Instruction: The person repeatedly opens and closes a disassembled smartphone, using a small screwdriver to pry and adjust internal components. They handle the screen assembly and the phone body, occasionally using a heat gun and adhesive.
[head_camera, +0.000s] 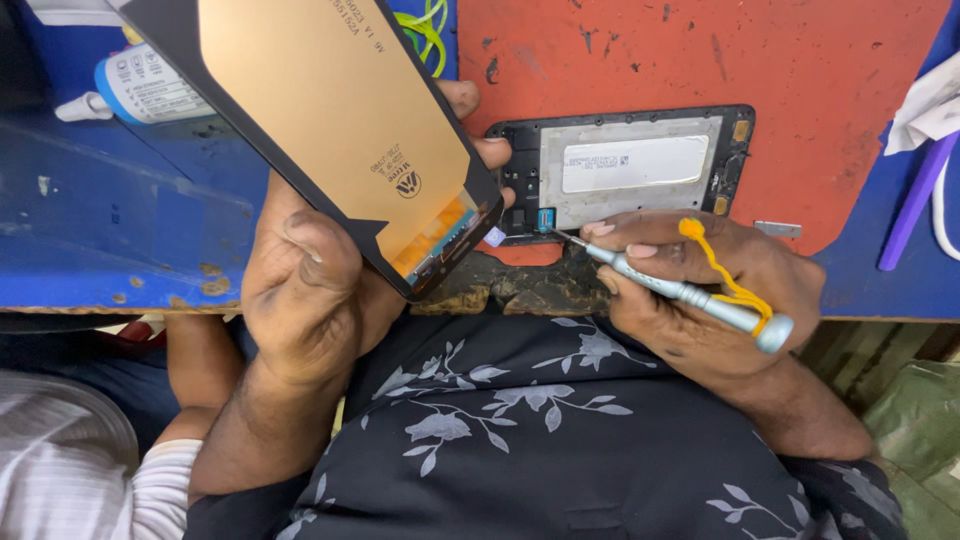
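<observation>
My left hand (310, 285) holds a phone display panel (330, 110) tilted up off the bench, its copper-coloured back toward me and an orange flex strip near its lower corner. An opened phone frame (625, 165) with a grey metal plate lies on a red mat (760, 60). My right hand (700, 290) grips a small silver screwdriver (680, 290) with a yellow cord around its handle. The driver's tip touches the frame's near left corner, by a small blue connector (546, 218).
A white glue bottle (140, 85) lies at the back left on the blue bench (100, 220). A purple tool (915, 200) and white cloth (925, 105) sit at the right. The bench's front edge is chipped. Another person's striped sleeve (70, 470) is at lower left.
</observation>
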